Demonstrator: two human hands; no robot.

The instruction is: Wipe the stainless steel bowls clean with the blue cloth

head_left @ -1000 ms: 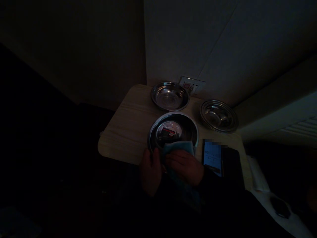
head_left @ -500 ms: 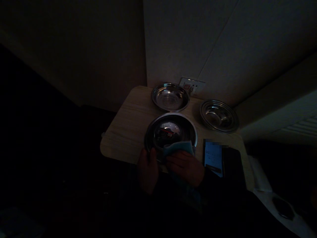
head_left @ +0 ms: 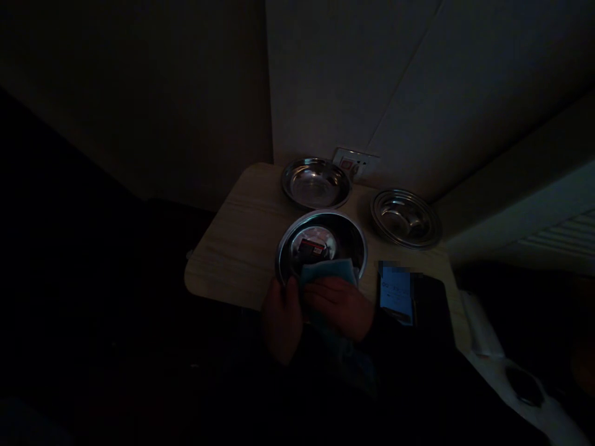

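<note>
A shiny metal bowl (head_left: 346,232) with a red and black label on its inside bottom is tilted toward me at the near side of the small table. My left hand (head_left: 282,316) grips its near left rim, thumb up along the edge. Under my right hand (head_left: 341,306) a light blue cloth (head_left: 332,269) is bunched and pressed against the near right part of the bowl. The fingers are closed over the cloth, which also hangs down below the hand. The picture is very dark, so the lower parts of both hands are hard to make out.
Behind the bowl stands a metal dish (head_left: 316,186), and to its right a stack of metal dishes (head_left: 405,218). A lit phone (head_left: 396,291) lies on the right of the wooden table (head_left: 232,248), by a dark case (head_left: 432,303). A wall socket (head_left: 356,162) sits behind.
The bowl has tipped and turned slightly, its rim now more raised. My right hand and the cloth have shifted a little left, nearer my left hand. The view has moved slightly.
</note>
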